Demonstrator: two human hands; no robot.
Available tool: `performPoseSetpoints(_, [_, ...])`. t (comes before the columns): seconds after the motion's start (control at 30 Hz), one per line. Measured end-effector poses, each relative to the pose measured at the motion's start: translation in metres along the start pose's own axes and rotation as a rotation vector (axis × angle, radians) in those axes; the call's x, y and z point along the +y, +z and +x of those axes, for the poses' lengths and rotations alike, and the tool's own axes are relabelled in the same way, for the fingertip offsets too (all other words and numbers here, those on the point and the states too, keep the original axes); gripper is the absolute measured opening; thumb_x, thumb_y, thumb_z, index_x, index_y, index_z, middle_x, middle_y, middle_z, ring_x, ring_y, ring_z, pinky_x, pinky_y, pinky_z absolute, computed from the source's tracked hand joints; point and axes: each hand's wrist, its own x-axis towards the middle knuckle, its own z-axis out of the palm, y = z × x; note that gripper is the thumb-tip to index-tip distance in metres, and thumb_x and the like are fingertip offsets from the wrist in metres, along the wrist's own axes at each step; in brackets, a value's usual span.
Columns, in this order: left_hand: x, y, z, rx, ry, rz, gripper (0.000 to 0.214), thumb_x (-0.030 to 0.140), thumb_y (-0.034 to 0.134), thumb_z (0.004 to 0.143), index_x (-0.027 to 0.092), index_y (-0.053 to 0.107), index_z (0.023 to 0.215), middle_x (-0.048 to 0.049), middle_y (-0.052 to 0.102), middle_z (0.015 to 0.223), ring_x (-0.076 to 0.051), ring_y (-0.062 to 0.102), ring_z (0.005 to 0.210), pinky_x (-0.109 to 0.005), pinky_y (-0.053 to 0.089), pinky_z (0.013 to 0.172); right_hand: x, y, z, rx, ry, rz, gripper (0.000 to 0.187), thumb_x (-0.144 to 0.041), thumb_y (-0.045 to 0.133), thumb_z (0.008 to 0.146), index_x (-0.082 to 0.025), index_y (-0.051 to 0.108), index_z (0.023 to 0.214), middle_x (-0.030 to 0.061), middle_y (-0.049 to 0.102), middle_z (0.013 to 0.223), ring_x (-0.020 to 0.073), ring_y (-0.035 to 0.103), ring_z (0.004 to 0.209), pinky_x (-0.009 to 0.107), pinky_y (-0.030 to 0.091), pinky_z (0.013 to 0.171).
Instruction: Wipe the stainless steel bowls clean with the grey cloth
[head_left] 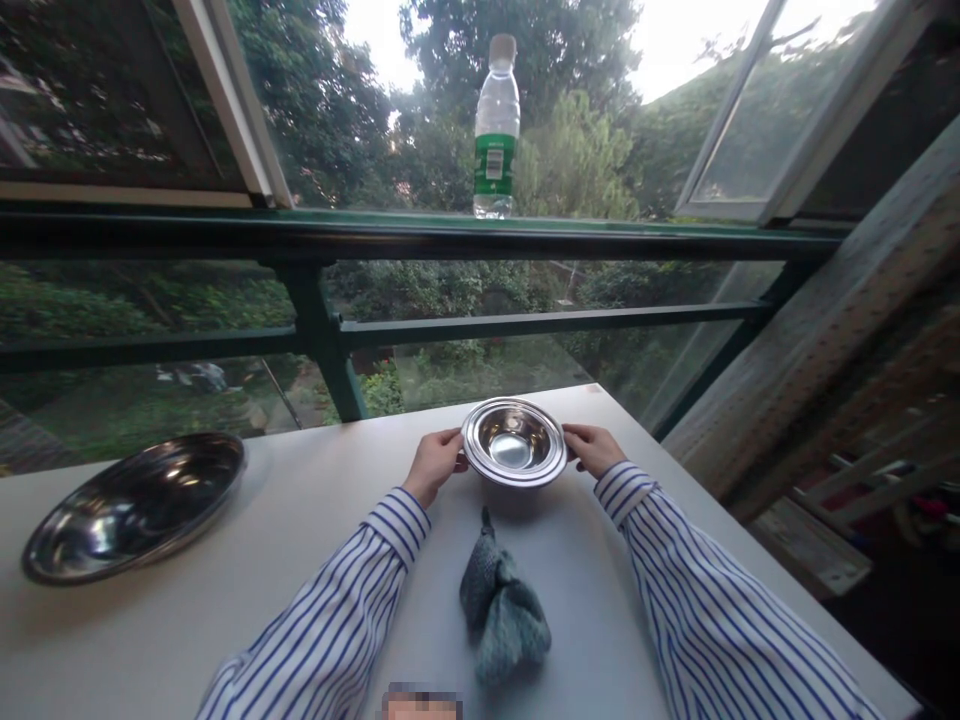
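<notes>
Between my two hands is a small shiny metal bowl (514, 475) with a wide rim, near the far edge of the white table. My left hand (437, 464) grips the rim on the left side, thumb on top and fingers beneath. On the opposite side my right hand (595, 450) pinches the rim in the same way. Whether the bowl's base touches the table I cannot tell. A crumpled grey-green cloth (504, 610) lies on the table between my forearms, nearer to me than the bowl.
A larger metal bowl (142, 510) stands at the left of the white table (300, 500). Beyond the table runs a dark green railing (420, 240), with a green-labelled plastic bottle (496, 130) upright above it. A patterned curtain (825, 320) hangs along the right.
</notes>
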Motion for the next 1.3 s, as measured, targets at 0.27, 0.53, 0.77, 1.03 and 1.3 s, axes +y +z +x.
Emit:
performPoseSetpoints(0.27, [-0.006,-0.013,-0.023,0.053,0.066,0.185,0.047,0.032,0.048,0.087,0.008,0.046,0.128,-0.0141,0.062,0.106,-0.017,0.061,0.08,-0.031,0.049,0.067,0.003,-0.015,-0.02,0.179,-0.102,-0.061,0.031,-0.025,0.054,0.087,-0.012,0.056,0.115,0.0082,0.064,0.095,0.0172,0.062,0.082,0.038,0.049,0.082])
performPoseSetpoints(0.53, [-0.027,-0.041,-0.094,-0.311,0.098,0.379,0.051,0.039,0.069,0.066,0.014,0.067,0.11,-0.0093,0.072,0.087,-0.019,0.062,0.068,-0.029,0.046,0.066,0.022,0.005,-0.131,-0.342,-0.365,-0.079,0.071,-0.039,0.066,0.071,-0.019,0.042,0.135,0.0148,0.058,0.121,0.0218,0.062,0.093,0.029,0.052,0.064])
performPoseSetpoints(0.77, [-0.041,-0.017,-0.112,-0.436,0.193,0.317,0.057,0.028,0.069,0.066,0.018,0.059,0.122,-0.0095,0.069,0.106,-0.02,0.064,0.082,-0.029,0.048,0.072,0.025,0.051,-0.144,-0.412,-0.404,-0.068,0.074,-0.026,0.064,0.068,-0.018,0.039,0.138,0.0117,0.058,0.12,0.0202,0.06,0.087,0.024,0.05,0.057])
performPoseSetpoints(1.03, [-0.044,-0.016,-0.089,-0.156,0.219,0.182,0.057,0.022,0.06,0.074,0.009,0.049,0.128,-0.021,0.058,0.123,-0.022,0.064,0.089,-0.032,0.051,0.074,0.009,0.087,-0.125,-0.097,-0.426,0.038,0.061,-0.026,0.058,0.073,-0.017,0.042,0.131,0.0093,0.063,0.108,0.0179,0.063,0.08,0.027,0.053,0.063])
performPoseSetpoints(1.3, [-0.067,-0.046,-0.107,0.07,0.242,0.134,0.039,0.03,0.064,0.07,0.013,0.065,0.105,-0.013,0.07,0.101,-0.021,0.067,0.082,-0.035,0.051,0.08,0.025,0.1,-0.121,0.099,-0.395,-0.041,0.054,-0.037,0.057,0.075,-0.016,0.047,0.123,0.0083,0.065,0.099,0.0192,0.064,0.077,0.032,0.053,0.07])
